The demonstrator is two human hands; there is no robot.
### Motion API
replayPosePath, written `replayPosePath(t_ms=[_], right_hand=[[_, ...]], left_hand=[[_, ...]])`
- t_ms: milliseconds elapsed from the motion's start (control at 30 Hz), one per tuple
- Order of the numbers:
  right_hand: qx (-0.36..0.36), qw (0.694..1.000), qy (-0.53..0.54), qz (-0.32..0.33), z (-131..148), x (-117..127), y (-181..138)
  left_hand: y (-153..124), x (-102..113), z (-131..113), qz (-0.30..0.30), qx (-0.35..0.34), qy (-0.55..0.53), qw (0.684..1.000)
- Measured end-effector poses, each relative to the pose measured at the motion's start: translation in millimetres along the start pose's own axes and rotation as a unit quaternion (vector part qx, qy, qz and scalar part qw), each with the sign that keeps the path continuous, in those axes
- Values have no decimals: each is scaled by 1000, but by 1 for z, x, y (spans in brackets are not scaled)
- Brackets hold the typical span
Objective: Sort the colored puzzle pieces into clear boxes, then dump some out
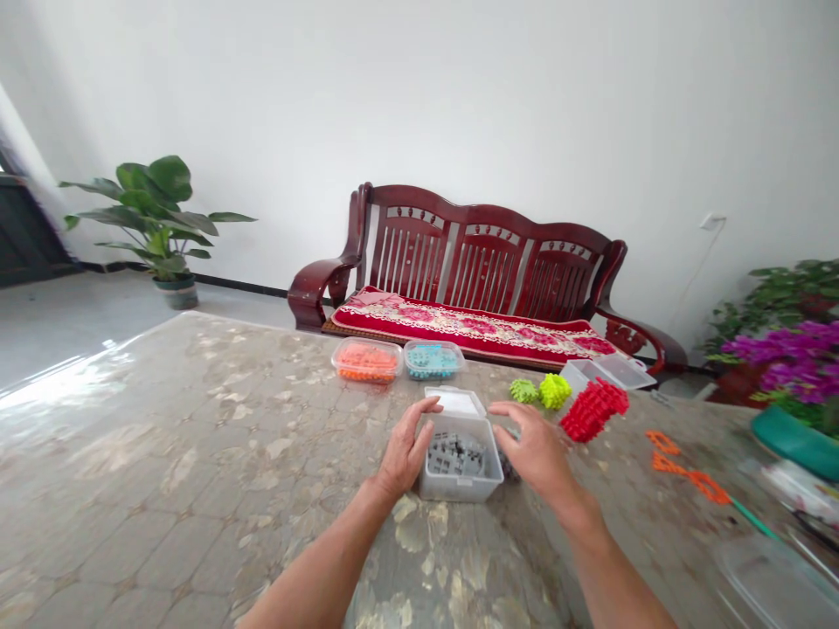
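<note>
Far beyond our fingers (421,408) rises the room's white wall (472,96), with a dark red wooden settee (481,220) before it. Nearer, the patterned worktop (197,437) spreads below them and well out to either side. On it, squarely between the fingers, stands the open plastic box (461,492), its longer side seeming to run across from one hand to the other, its lid (455,402) tipped back away from us. Our left hand (401,450) flanks its left wall and our right hand (536,447) its far right corner, so neither looks clearly nearer. On both, the fingers stand spread, with nothing gripped that we can see; whether they touch the rim we cannot tell. Ahead of the left fingers sits a tub of orange pieces (367,361); past the right ones leans a red cluster (593,411). Smallest are the grey pieces (457,454) inside the box, below the fingers.
</note>
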State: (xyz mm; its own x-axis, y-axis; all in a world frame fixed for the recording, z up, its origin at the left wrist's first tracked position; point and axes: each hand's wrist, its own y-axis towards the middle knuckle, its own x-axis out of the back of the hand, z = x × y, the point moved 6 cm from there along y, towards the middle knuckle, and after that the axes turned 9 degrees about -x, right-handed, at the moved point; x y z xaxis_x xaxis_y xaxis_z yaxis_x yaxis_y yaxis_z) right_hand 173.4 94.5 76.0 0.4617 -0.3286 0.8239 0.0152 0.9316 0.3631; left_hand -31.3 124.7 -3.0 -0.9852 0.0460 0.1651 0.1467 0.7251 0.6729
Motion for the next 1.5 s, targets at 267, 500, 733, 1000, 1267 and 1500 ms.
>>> replayPosePath(t_ms=[267,500,733,1000,1267,1500], right_hand=[[-87,990,-83,77,-77,0,-19],[-100,985,-119,80,-79,-4,-23],[-99,982,-139,79,-78,-6,-23],[-110,992,-65,26,-74,5,-24],[-20,997,42,56,-1,16,-17],[64,990,44,118,45,-13,-3]], left_hand=[[1,-1,-1,11,-15,24,1000],[2,0,-3,8,-23,29,999],[2,-2,-1,18,-27,31,999],[1,-1,-1,11,-30,27,999],[1,-1,-2,13,-26,29,999],[0,0,-4,3,-6,14,1000]])
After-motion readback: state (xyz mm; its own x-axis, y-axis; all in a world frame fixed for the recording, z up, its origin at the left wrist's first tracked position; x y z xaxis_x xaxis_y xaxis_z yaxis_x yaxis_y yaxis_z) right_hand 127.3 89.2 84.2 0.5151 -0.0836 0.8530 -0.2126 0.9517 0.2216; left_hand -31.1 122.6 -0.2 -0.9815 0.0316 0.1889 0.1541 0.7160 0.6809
